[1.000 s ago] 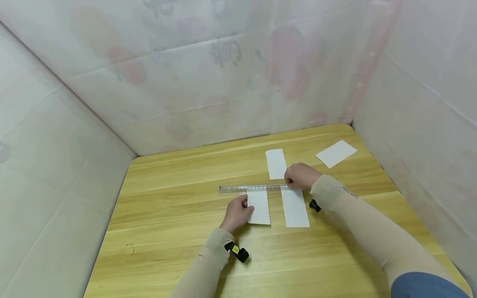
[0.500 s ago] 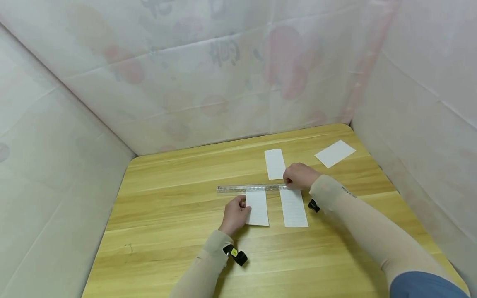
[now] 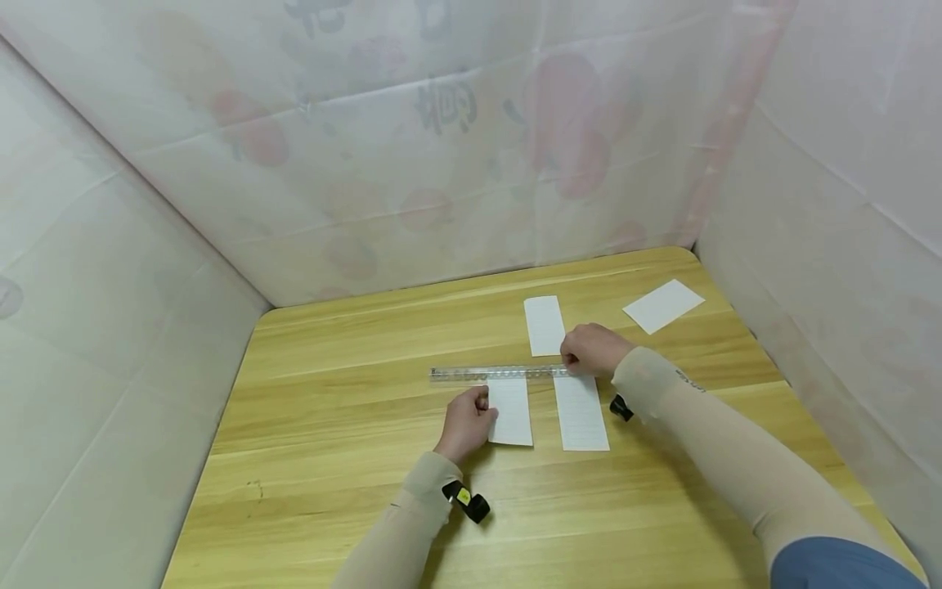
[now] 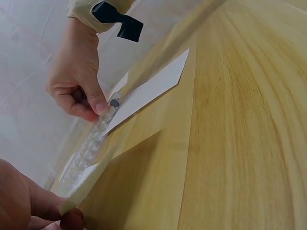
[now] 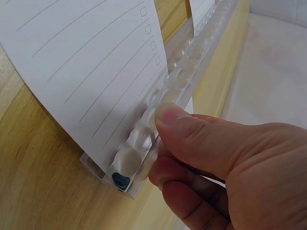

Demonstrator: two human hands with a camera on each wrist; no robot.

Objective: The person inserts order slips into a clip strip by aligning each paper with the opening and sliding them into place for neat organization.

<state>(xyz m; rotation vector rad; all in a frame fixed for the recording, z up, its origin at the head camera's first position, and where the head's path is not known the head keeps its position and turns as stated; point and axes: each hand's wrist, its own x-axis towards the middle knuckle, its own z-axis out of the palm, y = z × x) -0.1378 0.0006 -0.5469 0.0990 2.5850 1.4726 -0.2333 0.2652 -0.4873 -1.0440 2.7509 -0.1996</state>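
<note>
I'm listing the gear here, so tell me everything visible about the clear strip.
The clear strip is long, straight and narrow, apparently transparent plastic, with a row of rounded shapes along it and a dark spot at its right end. It runs left to right over the wooden table, along the far ends of the left sheet and the right sheet. The right hand pinches it near that end. Whether the sheets sit inside or underneath is unclear.

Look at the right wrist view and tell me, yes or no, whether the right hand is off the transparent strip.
No, the right hand pinches the transparent strip near its dark-marked end.
</note>
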